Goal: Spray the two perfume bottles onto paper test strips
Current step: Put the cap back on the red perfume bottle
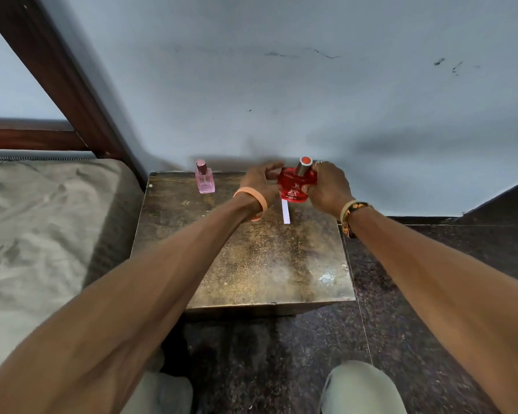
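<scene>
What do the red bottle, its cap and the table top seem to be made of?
The red bottle: likely glass, clear and glossy, since light passes through its tinted body. Its cap: seemingly metal, with a shiny silver side and a red top. The table top: perhaps worn metal or laminate, dull with scratches and patchy stains.

The strip [285,212] has its upper end hidden behind the red bottle [296,184], whose right side is covered by the right hand [328,188] and whose label is too small to read. The left hand [258,180] is motion-blurred, so whether its curled fingers touch that bottle cannot be told. The pink bottle [204,181] bears illegible lettering, and the bed [42,222] and knees [360,386] are cut off by the left and bottom edges.
</scene>
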Action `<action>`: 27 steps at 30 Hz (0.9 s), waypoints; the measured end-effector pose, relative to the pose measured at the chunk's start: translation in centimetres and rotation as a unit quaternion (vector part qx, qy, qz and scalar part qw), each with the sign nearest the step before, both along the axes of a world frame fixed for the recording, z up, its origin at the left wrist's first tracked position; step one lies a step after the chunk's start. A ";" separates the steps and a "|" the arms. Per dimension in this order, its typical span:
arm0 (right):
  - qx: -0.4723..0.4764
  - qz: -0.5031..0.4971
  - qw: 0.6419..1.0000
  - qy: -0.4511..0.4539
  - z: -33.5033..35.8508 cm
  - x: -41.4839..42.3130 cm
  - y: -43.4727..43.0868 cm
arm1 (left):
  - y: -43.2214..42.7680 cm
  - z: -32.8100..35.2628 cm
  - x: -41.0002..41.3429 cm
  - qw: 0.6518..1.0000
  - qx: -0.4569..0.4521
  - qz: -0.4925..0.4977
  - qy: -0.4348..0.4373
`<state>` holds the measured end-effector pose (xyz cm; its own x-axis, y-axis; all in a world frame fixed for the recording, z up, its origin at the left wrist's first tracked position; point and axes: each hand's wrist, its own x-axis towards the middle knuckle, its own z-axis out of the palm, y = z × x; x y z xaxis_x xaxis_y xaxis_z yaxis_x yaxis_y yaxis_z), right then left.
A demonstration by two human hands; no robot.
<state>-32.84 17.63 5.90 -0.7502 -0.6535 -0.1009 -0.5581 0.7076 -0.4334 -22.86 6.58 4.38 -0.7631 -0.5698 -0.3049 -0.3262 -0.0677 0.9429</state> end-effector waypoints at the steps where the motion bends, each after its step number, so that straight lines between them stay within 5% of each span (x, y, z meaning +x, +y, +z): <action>1: 0.002 0.002 1.000 0.000 -0.2 -0.4 -0.7 | -0.5 0.1 -0.3 1.000 0.000 0.005 0.000; 27: 0.007 0.013 1.000 -0.013 -3.2 -2.7 -3.6 | -2.6 -3.6 -1.6 0.998 0.018 0.054 -0.020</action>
<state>-35.51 13.98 2.73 -0.7298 -0.6715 -0.1285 -0.5656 0.6986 -0.4384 -24.42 4.01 0.79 -0.6842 -0.6364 -0.3561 -0.3523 -0.1390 0.9255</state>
